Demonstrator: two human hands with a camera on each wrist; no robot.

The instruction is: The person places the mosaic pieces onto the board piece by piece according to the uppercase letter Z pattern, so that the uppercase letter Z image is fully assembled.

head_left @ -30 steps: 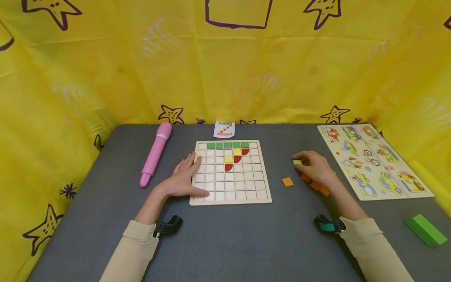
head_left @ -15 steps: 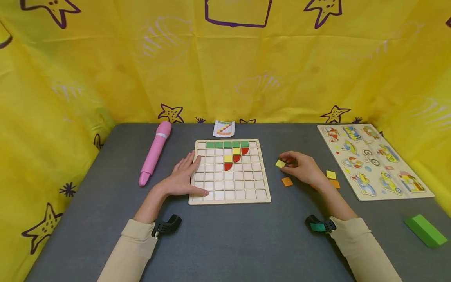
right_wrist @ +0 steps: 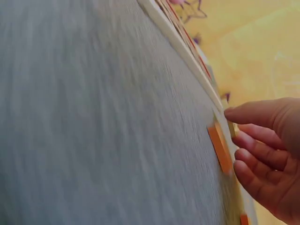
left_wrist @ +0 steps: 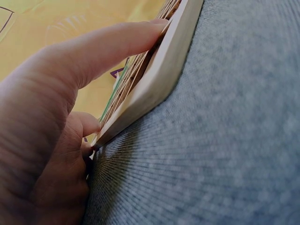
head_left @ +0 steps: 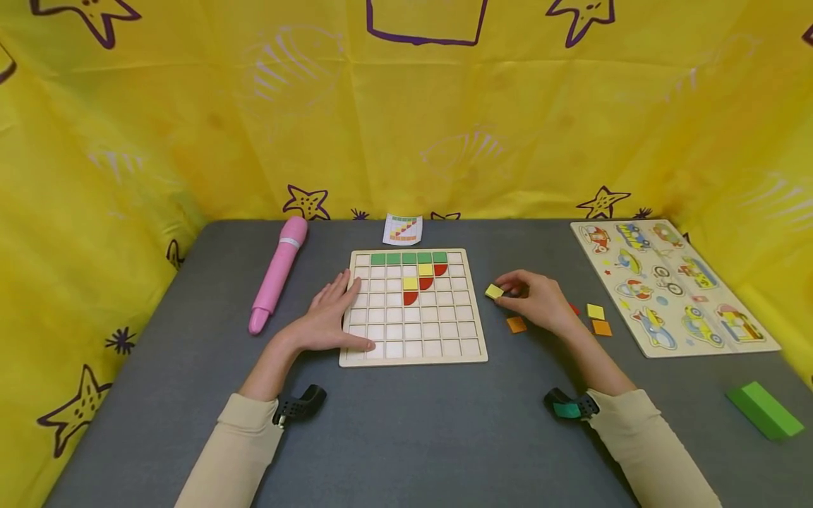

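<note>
A wooden grid board [head_left: 444,331] lies in the middle of the table. My left hand [head_left: 324,321] rests spread on its left side, thumb near the front corner and fingers along the edge. Green square tiles [head_left: 409,258] fill part of the back row; below them sit two yellow tiles [head_left: 410,283] and three red quarter-round tiles [head_left: 410,298] in a diagonal. Right of the board, my right hand [head_left: 536,300] pinches a yellow square tile [head_left: 493,291] between thumb and fingers. An orange tile [head_left: 516,324] lies just in front of that hand, also seen in the right wrist view.
Behind the board is a pattern card [head_left: 403,230]. A pink microphone-shaped toy [head_left: 278,275] lies left. Loose yellow [head_left: 595,311], orange [head_left: 601,327] and red tiles lie by my right wrist. Farther right are a picture puzzle board [head_left: 673,289] and a green block [head_left: 764,410].
My right hand has moved left toward the board with the yellow tile, away from the loose tiles, uncovering some of them. My left hand stays on the board.
</note>
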